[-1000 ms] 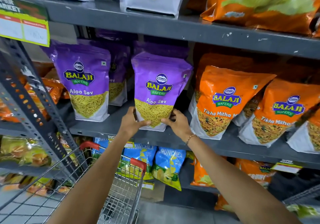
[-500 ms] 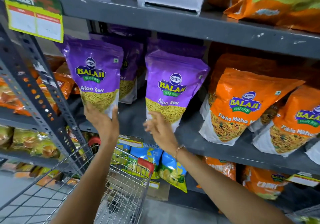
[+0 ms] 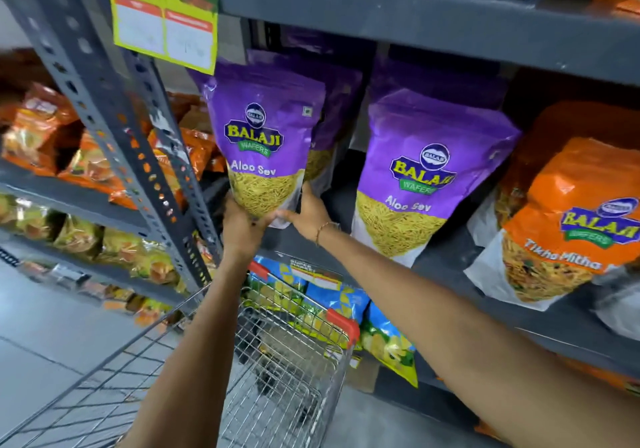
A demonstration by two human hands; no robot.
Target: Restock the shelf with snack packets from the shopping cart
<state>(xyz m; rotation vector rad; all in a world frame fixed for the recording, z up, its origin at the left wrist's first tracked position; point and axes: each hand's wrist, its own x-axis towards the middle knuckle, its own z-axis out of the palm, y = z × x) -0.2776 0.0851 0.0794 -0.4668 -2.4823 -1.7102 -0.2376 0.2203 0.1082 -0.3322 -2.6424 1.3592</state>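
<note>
A purple Aloo Sev packet (image 3: 265, 142) stands at the left end of the grey middle shelf (image 3: 446, 260). My left hand (image 3: 242, 229) grips its bottom left corner from below. My right hand (image 3: 310, 213) holds its bottom right edge, thumb under the packet. A second purple Aloo Sev packet (image 3: 422, 177) stands free to the right, with more purple packets behind both. The wire shopping cart (image 3: 284, 361) with red corner guards sits below my arms; its visible basket looks bare.
Orange Tikha Mitha packets (image 3: 571, 225) fill the shelf's right side. A perforated grey upright post (image 3: 104, 101) stands left of the packet, with a yellow price tag (image 3: 162, 28) above. Blue snack packets (image 3: 346, 305) hang on the lower shelf. Orange and yellow packets fill the left rack.
Both hands left the right purple packet and moved to the left one; the left hand arrived first, then the right hand joined at its bottom edge. The view shifted left.
</note>
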